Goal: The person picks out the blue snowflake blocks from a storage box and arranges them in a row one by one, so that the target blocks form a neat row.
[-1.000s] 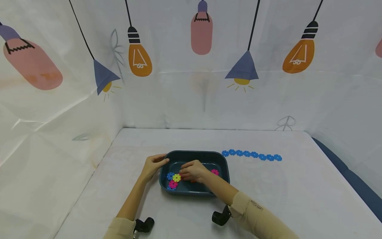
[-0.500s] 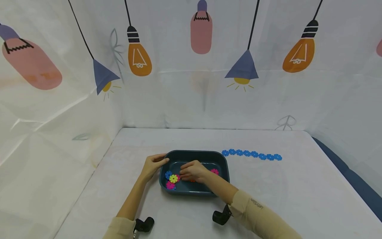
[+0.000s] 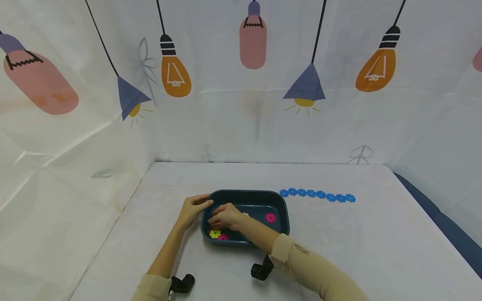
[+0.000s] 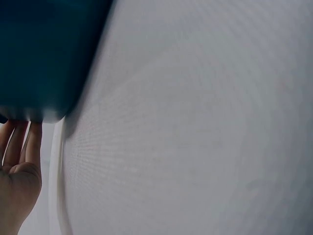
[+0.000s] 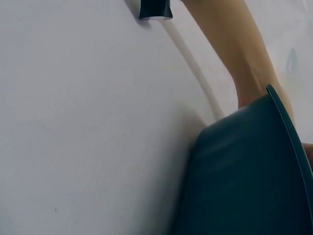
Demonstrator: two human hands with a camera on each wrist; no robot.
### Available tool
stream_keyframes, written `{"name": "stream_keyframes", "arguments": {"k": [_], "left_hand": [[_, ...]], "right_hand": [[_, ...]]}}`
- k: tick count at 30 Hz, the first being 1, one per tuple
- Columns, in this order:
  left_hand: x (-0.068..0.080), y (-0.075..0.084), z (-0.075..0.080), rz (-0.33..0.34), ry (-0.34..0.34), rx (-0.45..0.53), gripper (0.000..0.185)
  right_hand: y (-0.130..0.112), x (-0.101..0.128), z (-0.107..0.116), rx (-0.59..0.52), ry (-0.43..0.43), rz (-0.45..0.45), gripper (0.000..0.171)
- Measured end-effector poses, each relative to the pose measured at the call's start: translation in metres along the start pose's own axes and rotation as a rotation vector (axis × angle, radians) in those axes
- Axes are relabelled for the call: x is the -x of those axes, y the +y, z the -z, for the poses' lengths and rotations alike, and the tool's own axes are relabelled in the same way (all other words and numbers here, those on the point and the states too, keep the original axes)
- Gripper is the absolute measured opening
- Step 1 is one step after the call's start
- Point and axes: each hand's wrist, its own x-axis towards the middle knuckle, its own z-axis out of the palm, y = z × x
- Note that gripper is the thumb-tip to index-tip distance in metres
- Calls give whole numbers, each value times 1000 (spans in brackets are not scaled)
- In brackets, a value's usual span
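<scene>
Tray (image 3: 280, 205): dark teal — yellow piece (image 3: 215, 233) and pink piece (image 3: 270, 217) inside.
Left hand (image 3: 193, 208): fingers curled on tray's left rim.
Right hand (image 3: 224, 217): inside tray — finger state cannot tell.

A tray (image 3: 280, 205) sits on the table (image 3: 339, 251), near its front and left of centre. Inside it, pieces (image 3: 270, 217) lie toward the right and others at the near left corner. To the tray's right, just behind its far edge, a row of linked pieces (image 3: 318, 195) runs sideways across the table. Curtained walls (image 3: 241, 125) stand behind and at both sides.
</scene>
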Motion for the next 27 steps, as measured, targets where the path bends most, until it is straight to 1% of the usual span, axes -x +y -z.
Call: {"name": "stream_keyframes", "arguments": {"k": [2,5,9,14,18,22,24,27], "left_hand": [[3,7,-1,0,-10,9,37],[7,15,-2,-8,-25,-4,38],[8,18,-3,-6,-30,-11,38],[7,15,-3,-1,-30,7,38],[6,14,-4,-7,-30,19,38],[6,13,-3,-14,-29,15,37],[3,7,-2,-14,-24,22,37],[-1,-3,0,-13,-11,20,37]], "right_hand": [[0,0,-3,-1,22,-1,34],[-1,-1,-7,24,80,1,29],[0,-6,-10,41,163,-3,21],[4,-12,-9,30,226,-12,18],[5,-14,-8,13,227,-3,20],[3,-12,-9,14,238,20,17],[2,-12,-11,-4,256,37,15],[2,-15,-11,-75,282,60,14]]}}
